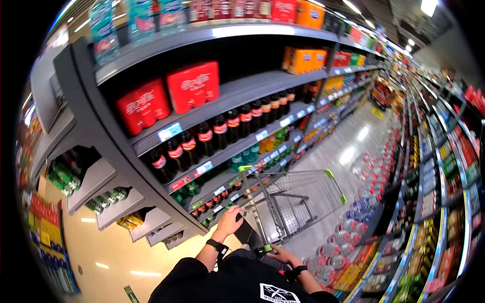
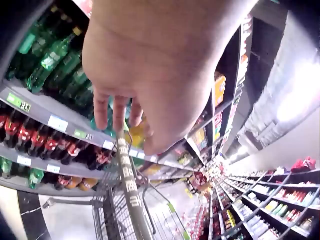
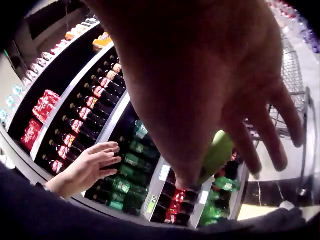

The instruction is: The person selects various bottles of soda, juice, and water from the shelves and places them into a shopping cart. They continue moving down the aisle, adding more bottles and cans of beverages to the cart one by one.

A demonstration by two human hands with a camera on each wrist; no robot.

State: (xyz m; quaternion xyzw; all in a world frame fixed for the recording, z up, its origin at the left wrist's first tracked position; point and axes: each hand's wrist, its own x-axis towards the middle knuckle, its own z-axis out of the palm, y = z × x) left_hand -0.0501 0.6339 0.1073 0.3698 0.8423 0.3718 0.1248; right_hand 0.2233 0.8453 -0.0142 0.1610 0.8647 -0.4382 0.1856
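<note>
Silver wire shopping cart (image 1: 308,199) sits near the dark cola bottles (image 1: 222,129) on the left, left hand (image 1: 230,220) fingers straight and maybe just off the handle, right hand (image 1: 283,255) fingers spread over its green cap, so a one-sided shove could swing it into them.

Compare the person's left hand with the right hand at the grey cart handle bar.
The left hand reaches further forward, partway along the grey handle bar; the right hand sits close to the body at the bar's near end. The left hand's fingers lie over the bare bar; the right hand's palm covers a green end cap. Both have straight fingers, gripping nothing.
</note>
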